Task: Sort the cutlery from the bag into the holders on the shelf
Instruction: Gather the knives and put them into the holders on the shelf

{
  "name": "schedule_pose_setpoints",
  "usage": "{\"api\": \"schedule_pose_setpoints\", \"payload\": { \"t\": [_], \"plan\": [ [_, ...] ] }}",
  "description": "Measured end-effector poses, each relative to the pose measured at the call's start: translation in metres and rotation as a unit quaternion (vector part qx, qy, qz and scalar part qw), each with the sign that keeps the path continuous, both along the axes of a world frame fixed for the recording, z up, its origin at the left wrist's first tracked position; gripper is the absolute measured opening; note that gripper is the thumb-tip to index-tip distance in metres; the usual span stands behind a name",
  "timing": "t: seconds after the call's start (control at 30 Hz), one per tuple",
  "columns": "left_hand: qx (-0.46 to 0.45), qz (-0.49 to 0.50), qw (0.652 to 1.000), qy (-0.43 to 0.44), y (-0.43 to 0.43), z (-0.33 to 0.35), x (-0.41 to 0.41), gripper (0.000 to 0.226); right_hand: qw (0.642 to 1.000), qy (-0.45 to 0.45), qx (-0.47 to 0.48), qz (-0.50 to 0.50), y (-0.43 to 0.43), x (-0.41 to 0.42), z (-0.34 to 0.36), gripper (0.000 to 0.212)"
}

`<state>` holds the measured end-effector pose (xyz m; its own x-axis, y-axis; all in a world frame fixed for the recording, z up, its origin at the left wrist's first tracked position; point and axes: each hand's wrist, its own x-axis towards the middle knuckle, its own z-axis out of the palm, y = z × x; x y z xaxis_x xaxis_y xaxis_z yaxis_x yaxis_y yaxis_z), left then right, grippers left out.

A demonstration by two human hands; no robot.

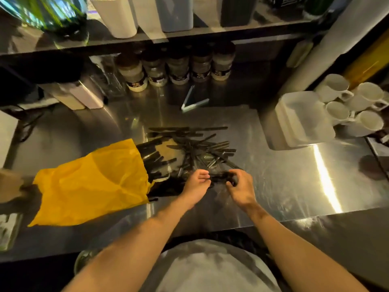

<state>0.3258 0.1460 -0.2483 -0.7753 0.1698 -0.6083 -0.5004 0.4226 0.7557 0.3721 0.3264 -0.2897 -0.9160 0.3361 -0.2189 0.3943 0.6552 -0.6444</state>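
Observation:
A yellow bag (90, 182) lies on its side on the steel counter (294, 169), its mouth facing right. A pile of black plastic cutlery (189, 148) spills from it across the middle of the counter. My left hand (196, 186) and my right hand (240, 186) meet at the pile's near edge, and both pinch a small bunch of black cutlery (221, 178) between them. Tall holders (176, 13) stand on the upper shelf, white, grey and dark; what is inside them is hidden.
A row of spice jars (179, 66) lines the back under the shelf. A white angled piece (191, 102) lies behind the pile. Stacked clear tubs (303, 121) and several white mugs (357, 106) stand at the right. A plant vase (52, 17) is at upper left.

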Motion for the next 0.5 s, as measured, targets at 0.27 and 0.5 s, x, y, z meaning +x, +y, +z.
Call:
{"api": "schedule_pose_setpoints", "payload": {
  "t": [0.27, 0.5],
  "plan": [
    [-0.029, 0.073, 0.995, -0.067, 0.013, -0.019, 0.007, 0.018, 0.970, -0.169, 0.121, 0.127, 0.010, -0.031, -0.007, 0.108],
    [-0.038, 0.170, 0.980, -0.093, 0.019, -0.030, 0.016, 0.011, 0.958, -0.125, 0.164, 0.199, -0.001, -0.041, -0.012, 0.095]
  ]
}}
